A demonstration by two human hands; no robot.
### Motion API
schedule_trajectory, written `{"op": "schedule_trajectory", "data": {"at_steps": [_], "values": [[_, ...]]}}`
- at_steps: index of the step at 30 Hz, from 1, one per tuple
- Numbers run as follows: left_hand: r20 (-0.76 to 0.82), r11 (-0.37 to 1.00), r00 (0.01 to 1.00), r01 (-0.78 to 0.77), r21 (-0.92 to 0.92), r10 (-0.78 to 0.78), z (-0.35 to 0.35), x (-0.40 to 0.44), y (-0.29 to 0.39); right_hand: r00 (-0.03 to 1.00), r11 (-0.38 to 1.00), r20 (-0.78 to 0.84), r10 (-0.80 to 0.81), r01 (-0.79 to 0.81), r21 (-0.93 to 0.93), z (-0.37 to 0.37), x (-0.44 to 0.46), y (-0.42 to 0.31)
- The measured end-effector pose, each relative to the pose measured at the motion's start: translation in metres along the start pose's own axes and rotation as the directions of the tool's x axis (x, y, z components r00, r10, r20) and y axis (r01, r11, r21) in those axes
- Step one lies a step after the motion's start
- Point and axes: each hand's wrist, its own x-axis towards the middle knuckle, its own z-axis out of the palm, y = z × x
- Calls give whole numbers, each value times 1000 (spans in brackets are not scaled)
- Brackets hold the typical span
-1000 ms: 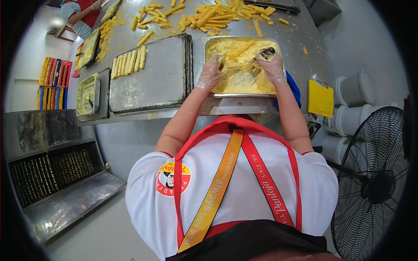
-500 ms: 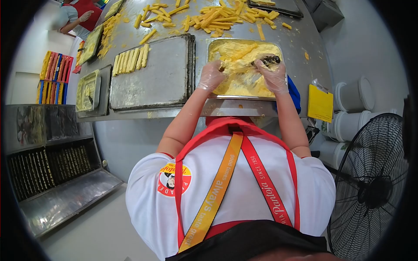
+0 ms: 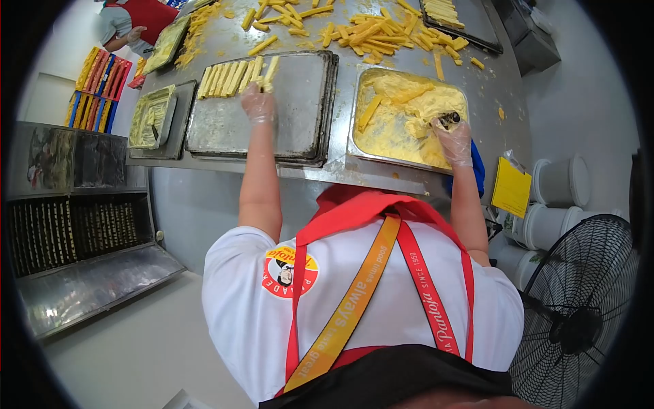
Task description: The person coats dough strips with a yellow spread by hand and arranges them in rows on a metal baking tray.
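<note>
My left hand (image 3: 258,103), in a clear glove, is over the flat metal baking tray (image 3: 289,129). Its fingers pinch the near end of a cream-coated bread stick (image 3: 272,70) at the right end of a row of coated sticks (image 3: 221,80). At the right, my gloved right hand (image 3: 454,143) grips a dark-handled spreader (image 3: 449,119) over a deep metal pan (image 3: 397,161) of yellow cream (image 3: 392,126). The spreader's working end is hidden. One bread stick (image 3: 369,113) lies in the cream at the pan's left side.
Loose bread sticks (image 3: 378,34) are piled at the back. Another tray of sticks (image 3: 443,12) lies back right. A smaller pan with cream (image 3: 151,119) stands at left. A co-worker (image 3: 146,24) stands far left; a fan (image 3: 575,327) is at right.
My left hand has moved from the cream pan to the baking tray with a coated stick, lengthening the row. My right hand stays at the pan with the spreader. The view has shifted slightly.
</note>
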Motion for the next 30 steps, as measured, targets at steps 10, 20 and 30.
{"op": "schedule_trajectory", "data": {"at_steps": [10,20,30], "values": [[19,997,1000,15,74,-16,50,6,-48,995,997,87,-46,52,-65,9,-15,-30],[270,758,764,-398,-517,586,-3,-65,228,990,966,135,-35,67,-248,-7,29,-26],[466,802,653,-481,-355,597,31,-75,320,993,961,116,-1,33,-275,-15,27,-17]]}}
